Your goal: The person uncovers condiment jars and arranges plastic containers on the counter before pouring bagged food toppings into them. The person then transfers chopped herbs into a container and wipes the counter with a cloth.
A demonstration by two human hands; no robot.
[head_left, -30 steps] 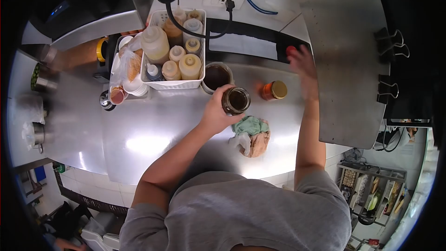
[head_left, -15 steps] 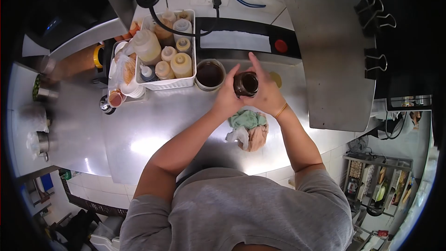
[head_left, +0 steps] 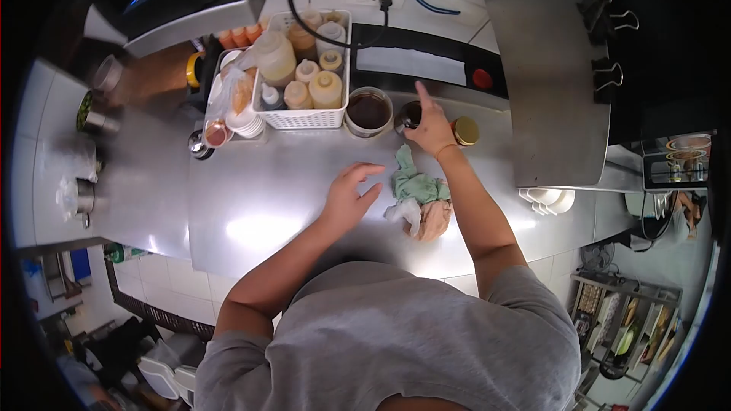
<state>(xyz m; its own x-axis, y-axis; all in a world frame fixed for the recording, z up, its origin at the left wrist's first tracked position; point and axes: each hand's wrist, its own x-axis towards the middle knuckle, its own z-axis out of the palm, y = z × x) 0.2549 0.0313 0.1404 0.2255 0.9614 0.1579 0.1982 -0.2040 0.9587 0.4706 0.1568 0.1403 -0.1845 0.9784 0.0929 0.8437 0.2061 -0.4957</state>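
Observation:
My right hand (head_left: 431, 129) is wrapped round a small dark glass jar (head_left: 409, 115), its index finger stretched out away from me. Just left of the jar is a round clear tub (head_left: 368, 113) of dark brown liquid. On the other side of my right hand sits a round gold lid (head_left: 466, 131), seemingly on a small jar. My left hand (head_left: 352, 196) is open above the counter with nothing in it, thumb and fingers apart. Between my forearms lies a crumpled green cloth (head_left: 419, 186) with a tan and white crumpled piece (head_left: 429, 221) against it.
A white basket (head_left: 308, 118) of squeeze bottles stands at the back left on the steel counter (head_left: 251, 190). Stacked white cups (head_left: 245, 123) are beside it. A black device with a red button (head_left: 482, 78) runs along the wall. A steel panel (head_left: 560, 106) rises at the right.
My left hand has let go of the jar and drawn back toward me, to the left. My right hand still has the jar, now closer to the tub. The gold lid has come into fuller view.

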